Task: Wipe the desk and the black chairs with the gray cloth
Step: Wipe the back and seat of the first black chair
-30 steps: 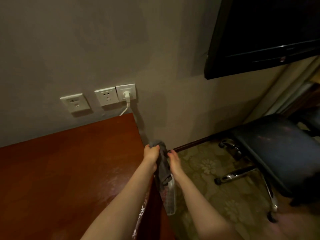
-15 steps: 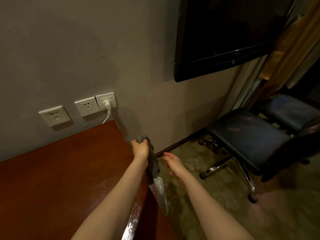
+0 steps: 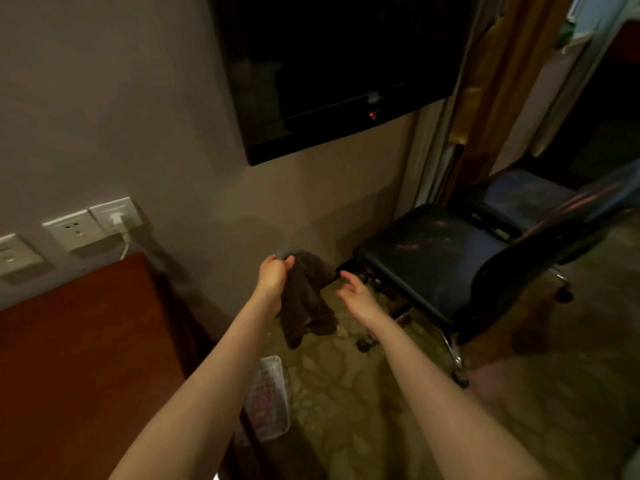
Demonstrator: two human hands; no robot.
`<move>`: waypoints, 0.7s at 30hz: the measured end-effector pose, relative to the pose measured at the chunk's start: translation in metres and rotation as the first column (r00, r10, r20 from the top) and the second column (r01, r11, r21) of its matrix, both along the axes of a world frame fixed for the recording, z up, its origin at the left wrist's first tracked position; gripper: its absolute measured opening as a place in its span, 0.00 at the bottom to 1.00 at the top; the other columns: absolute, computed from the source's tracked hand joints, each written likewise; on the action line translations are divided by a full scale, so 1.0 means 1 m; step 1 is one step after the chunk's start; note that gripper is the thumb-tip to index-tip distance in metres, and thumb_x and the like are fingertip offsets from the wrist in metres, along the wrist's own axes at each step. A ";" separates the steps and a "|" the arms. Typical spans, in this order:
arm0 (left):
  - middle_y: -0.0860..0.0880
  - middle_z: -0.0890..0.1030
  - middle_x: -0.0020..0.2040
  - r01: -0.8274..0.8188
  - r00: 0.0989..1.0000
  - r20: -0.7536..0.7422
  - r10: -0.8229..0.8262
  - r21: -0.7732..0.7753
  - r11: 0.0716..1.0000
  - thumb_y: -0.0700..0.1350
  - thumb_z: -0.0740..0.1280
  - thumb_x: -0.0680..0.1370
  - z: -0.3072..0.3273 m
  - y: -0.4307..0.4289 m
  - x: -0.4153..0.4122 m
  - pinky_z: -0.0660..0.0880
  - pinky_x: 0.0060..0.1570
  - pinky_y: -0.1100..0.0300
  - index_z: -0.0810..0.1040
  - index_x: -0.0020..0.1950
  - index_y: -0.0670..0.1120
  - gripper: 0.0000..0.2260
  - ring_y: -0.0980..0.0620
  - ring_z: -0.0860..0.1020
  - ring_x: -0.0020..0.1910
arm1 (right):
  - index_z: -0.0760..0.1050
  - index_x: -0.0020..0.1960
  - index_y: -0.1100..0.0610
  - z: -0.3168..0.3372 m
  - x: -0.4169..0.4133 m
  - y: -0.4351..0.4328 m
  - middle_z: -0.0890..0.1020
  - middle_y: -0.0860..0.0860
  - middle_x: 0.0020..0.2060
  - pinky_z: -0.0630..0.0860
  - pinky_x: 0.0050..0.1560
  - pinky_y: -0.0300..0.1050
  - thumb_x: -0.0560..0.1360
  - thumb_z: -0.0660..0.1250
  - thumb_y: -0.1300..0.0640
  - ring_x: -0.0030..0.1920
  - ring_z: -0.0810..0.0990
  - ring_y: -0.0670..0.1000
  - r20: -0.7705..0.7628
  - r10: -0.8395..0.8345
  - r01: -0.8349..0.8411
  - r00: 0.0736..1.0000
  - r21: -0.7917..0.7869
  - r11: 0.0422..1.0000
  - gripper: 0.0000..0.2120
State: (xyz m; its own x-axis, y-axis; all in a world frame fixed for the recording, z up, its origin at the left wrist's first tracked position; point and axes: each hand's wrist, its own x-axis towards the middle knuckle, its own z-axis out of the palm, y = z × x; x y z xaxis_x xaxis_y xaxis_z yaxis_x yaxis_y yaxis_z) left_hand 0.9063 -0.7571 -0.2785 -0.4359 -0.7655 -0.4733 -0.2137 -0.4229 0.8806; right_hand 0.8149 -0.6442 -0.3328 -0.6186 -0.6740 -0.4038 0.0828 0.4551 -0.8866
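Cloth hangs gripped in left hand, right hand relaxed nearby.

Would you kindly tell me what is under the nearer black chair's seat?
Chrome legs with dark casters stand on patterned carpet beneath the nearer black chair. Its seat hides where they join.

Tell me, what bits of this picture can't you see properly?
Head view only:
- Desk: cut off by the left and bottom edges.
- Cloth: its top is hidden inside the left hand.
- Far chair: partly hidden behind the near chair.
- White basket beside the desk: partly covered by the left forearm, contents too blurry to tell.
- TV: top cut off by the upper edge.
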 end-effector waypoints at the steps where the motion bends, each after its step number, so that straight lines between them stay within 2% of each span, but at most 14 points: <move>1: 0.41 0.79 0.55 0.028 1.000 -0.008 -0.028 0.001 1.000 0.38 0.61 0.79 0.000 0.011 -0.012 0.72 0.62 0.46 0.74 0.60 0.40 0.11 0.42 0.77 0.54 | 0.58 0.75 0.54 0.004 -0.011 0.012 0.69 0.56 0.67 0.75 0.52 0.34 0.80 0.57 0.63 0.56 0.75 0.50 -0.011 -0.005 0.005 1.000 -0.015 1.000 0.24; 2: 0.42 0.79 0.53 0.067 0.998 -0.003 -0.067 -0.007 0.998 0.37 0.61 0.78 0.002 0.021 -0.024 0.72 0.61 0.47 0.75 0.57 0.40 0.09 0.42 0.77 0.53 | 0.57 0.75 0.54 0.010 -0.021 0.024 0.66 0.56 0.70 0.71 0.61 0.42 0.80 0.57 0.63 0.65 0.71 0.54 -0.019 -0.012 0.011 1.000 -0.023 1.000 0.25; 3: 0.42 0.79 0.52 0.103 0.995 0.007 -0.102 -0.014 0.995 0.36 0.61 0.78 0.006 0.033 -0.037 0.73 0.61 0.47 0.75 0.56 0.40 0.08 0.43 0.78 0.53 | 0.57 0.75 0.54 0.015 -0.032 0.036 0.65 0.57 0.71 0.67 0.65 0.46 0.80 0.58 0.62 0.69 0.67 0.54 -0.026 -0.022 0.021 0.999 -0.032 0.999 0.25; 5: 0.42 0.80 0.54 0.173 0.985 0.018 -0.172 -0.023 0.985 0.37 0.62 0.77 0.011 0.054 -0.066 0.73 0.61 0.46 0.75 0.58 0.40 0.11 0.42 0.78 0.53 | 0.56 0.76 0.53 0.022 -0.056 0.060 0.64 0.56 0.72 0.65 0.68 0.50 0.80 0.58 0.61 0.70 0.65 0.55 -0.030 -0.049 0.048 0.998 -0.038 0.998 0.25; 7: 0.41 0.80 0.54 0.217 0.976 0.028 -0.216 -0.025 0.976 0.38 0.63 0.77 0.019 0.070 -0.090 0.72 0.61 0.45 0.76 0.57 0.42 0.09 0.41 0.78 0.54 | 0.56 0.76 0.51 0.026 -0.079 0.079 0.64 0.55 0.72 0.65 0.69 0.53 0.80 0.58 0.60 0.70 0.66 0.55 -0.035 -0.089 0.089 0.995 -0.018 0.996 0.26; 9: 0.40 0.80 0.53 0.226 0.974 0.016 -0.226 -0.016 0.974 0.39 0.62 0.77 0.024 0.082 -0.114 0.72 0.61 0.45 0.76 0.55 0.42 0.08 0.40 0.78 0.54 | 0.57 0.75 0.51 0.028 -0.105 0.097 0.64 0.55 0.72 0.66 0.68 0.50 0.80 0.59 0.59 0.69 0.67 0.55 -0.066 -0.164 0.163 0.984 -0.026 0.986 0.25; 12: 0.40 0.80 0.54 0.248 0.969 -0.013 -0.248 0.028 0.968 0.40 0.62 0.77 0.026 0.092 -0.144 0.71 0.62 0.46 0.76 0.59 0.41 0.12 0.41 0.78 0.54 | 0.62 0.73 0.52 0.040 -0.137 0.116 0.67 0.55 0.69 0.67 0.62 0.43 0.79 0.59 0.62 0.67 0.69 0.53 -0.188 -0.302 0.295 0.935 -0.063 0.953 0.23; 15: 0.40 0.79 0.56 0.271 0.963 -0.014 -0.271 0.076 0.960 0.41 0.63 0.76 0.018 0.098 -0.182 0.70 0.63 0.45 0.75 0.61 0.41 0.15 0.40 0.77 0.55 | 0.68 0.68 0.53 0.062 -0.174 0.134 0.71 0.53 0.65 0.67 0.56 0.38 0.78 0.59 0.63 0.62 0.73 0.52 -0.404 -0.391 0.376 0.827 -0.119 0.919 0.19; 17: 0.39 0.78 0.58 0.288 0.958 -0.020 -0.288 0.113 0.951 0.42 0.63 0.75 0.015 0.101 -0.211 0.68 0.65 0.45 0.74 0.62 0.40 0.16 0.40 0.77 0.56 | 0.71 0.65 0.53 0.081 -0.202 0.140 0.72 0.52 0.62 0.68 0.55 0.37 0.77 0.60 0.63 0.60 0.74 0.52 -0.572 -0.417 0.405 0.706 -0.156 0.901 0.17; 19: 0.40 0.78 0.58 0.313 0.950 -0.026 -0.312 0.140 0.939 0.42 0.62 0.77 0.019 0.105 -0.232 0.67 0.65 0.47 0.73 0.63 0.39 0.16 0.41 0.76 0.57 | 0.73 0.63 0.54 0.101 -0.227 0.145 0.73 0.53 0.61 0.69 0.60 0.45 0.76 0.61 0.63 0.60 0.73 0.53 -0.731 -0.411 0.465 0.544 -0.145 0.873 0.16; 21: 0.41 0.77 0.58 0.358 0.934 -0.043 -0.355 0.146 0.922 0.41 0.61 0.78 0.027 0.109 -0.258 0.66 0.65 0.49 0.71 0.64 0.38 0.15 0.42 0.74 0.58 | 0.73 0.64 0.54 0.119 -0.259 0.154 0.71 0.53 0.64 0.64 0.65 0.53 0.75 0.62 0.61 0.65 0.68 0.55 -0.869 -0.329 0.565 0.371 -0.070 0.822 0.17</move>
